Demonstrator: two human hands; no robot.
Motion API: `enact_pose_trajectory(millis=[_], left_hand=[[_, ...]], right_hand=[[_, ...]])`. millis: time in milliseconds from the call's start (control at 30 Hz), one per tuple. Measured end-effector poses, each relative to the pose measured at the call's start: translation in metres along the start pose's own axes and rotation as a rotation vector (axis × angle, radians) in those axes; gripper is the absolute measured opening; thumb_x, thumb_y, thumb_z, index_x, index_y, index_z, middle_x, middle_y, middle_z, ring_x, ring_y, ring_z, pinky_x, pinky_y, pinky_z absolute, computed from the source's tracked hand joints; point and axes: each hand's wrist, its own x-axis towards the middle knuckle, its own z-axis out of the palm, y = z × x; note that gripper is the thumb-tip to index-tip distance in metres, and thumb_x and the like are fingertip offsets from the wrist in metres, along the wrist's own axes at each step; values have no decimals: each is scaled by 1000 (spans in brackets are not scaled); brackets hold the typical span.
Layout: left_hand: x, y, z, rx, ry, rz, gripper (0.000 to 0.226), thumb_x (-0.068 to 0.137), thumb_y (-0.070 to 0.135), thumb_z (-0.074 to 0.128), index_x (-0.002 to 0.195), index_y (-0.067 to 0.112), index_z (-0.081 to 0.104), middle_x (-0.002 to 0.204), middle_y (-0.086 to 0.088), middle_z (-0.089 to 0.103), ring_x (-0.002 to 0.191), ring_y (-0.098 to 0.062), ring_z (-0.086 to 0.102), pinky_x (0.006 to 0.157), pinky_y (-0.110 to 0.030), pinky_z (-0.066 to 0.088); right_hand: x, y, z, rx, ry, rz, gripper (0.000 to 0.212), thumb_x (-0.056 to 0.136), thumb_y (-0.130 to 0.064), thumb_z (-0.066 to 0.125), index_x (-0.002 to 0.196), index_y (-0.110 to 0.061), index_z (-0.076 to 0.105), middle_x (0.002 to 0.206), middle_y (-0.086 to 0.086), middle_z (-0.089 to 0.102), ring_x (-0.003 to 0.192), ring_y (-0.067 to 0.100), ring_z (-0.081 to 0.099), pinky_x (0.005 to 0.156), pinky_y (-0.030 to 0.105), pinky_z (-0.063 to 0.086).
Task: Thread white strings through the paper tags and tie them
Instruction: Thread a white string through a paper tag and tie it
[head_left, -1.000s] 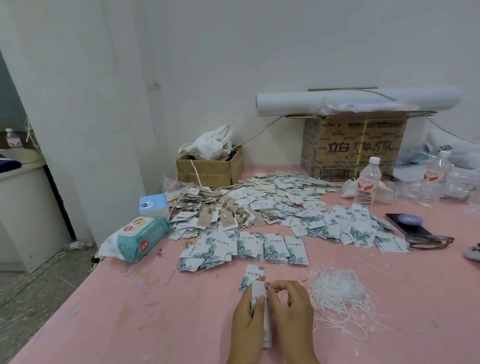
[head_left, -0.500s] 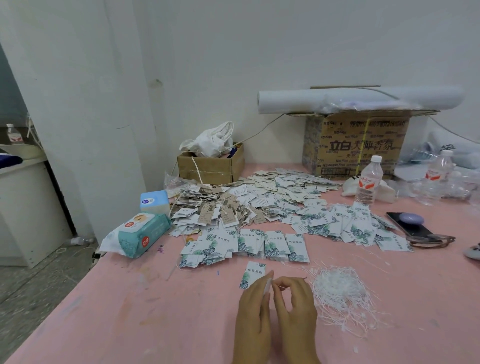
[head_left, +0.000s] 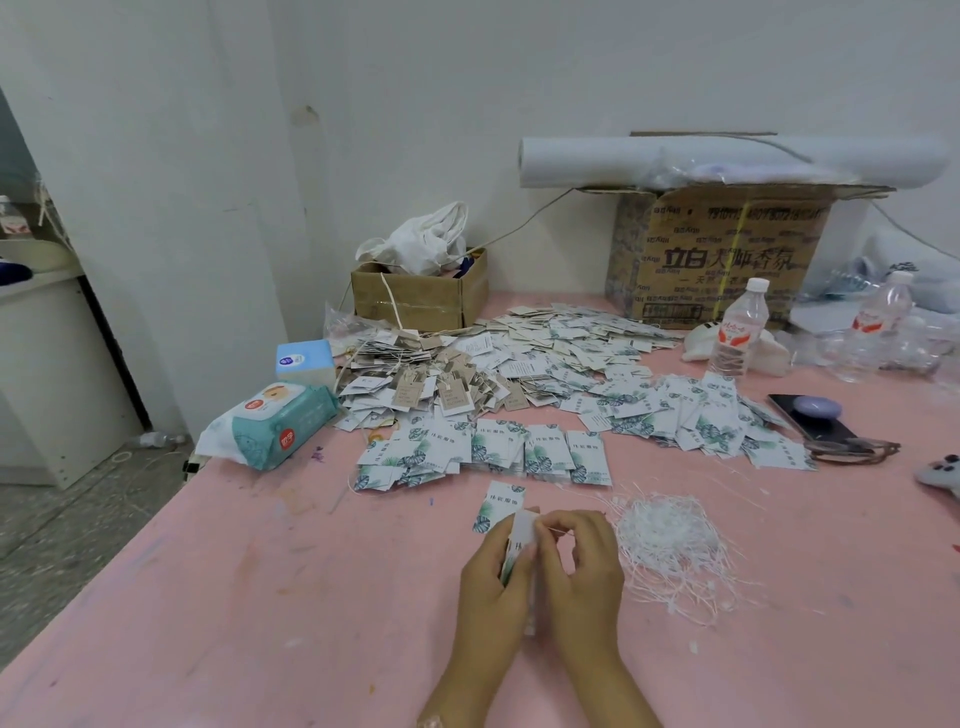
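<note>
Left hand (head_left: 493, 582) gripped a paper tag (head_left: 523, 532) while right hand (head_left: 582, 566) pinched a white string (head_left: 558, 530), apparently mid-threading; pulling through and knotting should follow.

A plain white wall (head_left: 519, 78) stands behind the scuffed pink tabletop (head_left: 260, 597) and meets a white partition (head_left: 156, 208) at the left corner, beyond which a white cabinet (head_left: 47, 374) sits on a grey speckled floor (head_left: 62, 519) under soft, even light.
</note>
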Motion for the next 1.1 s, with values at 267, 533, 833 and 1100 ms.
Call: enact_pose_trajectory(millis=[267, 533, 833, 1100], left_hand=[[2, 2, -3, -40, -45, -111, 30, 96, 10, 58, 116, 31, 67, 110, 8, 73, 99, -9, 68, 78, -22, 54], [2, 3, -4, -70, -55, -166, 21, 93, 10, 62, 104, 22, 74, 96, -4, 75, 85, -16, 69, 69, -23, 52], [6, -1, -8, -253, -54, -269, 26, 94, 6, 56, 105, 19, 77, 105, -17, 72, 89, -26, 68, 80, -41, 52], [4, 4, -9, -262, -101, -272, 24, 95, 1, 54, 102, 10, 74, 97, -14, 75, 82, -19, 68, 69, -25, 53]], right_hand=[[12, 11, -9, 324, -119, 359, 26, 83, -5, 70, 84, -31, 63, 82, -8, 52, 58, 7, 41, 58, 21, 41], [10, 13, -15, 468, -310, 550, 7, 88, -12, 65, 91, -18, 63, 83, 14, 66, 74, 23, 59, 68, 39, 47], [13, 9, -18, 541, -323, 556, 21, 91, -1, 55, 73, -7, 46, 70, 14, 51, 64, 20, 47, 55, 28, 37], [13, 13, -20, 688, -328, 574, 23, 74, -8, 67, 76, -7, 45, 60, 11, 49, 51, 19, 48, 46, 24, 40]])
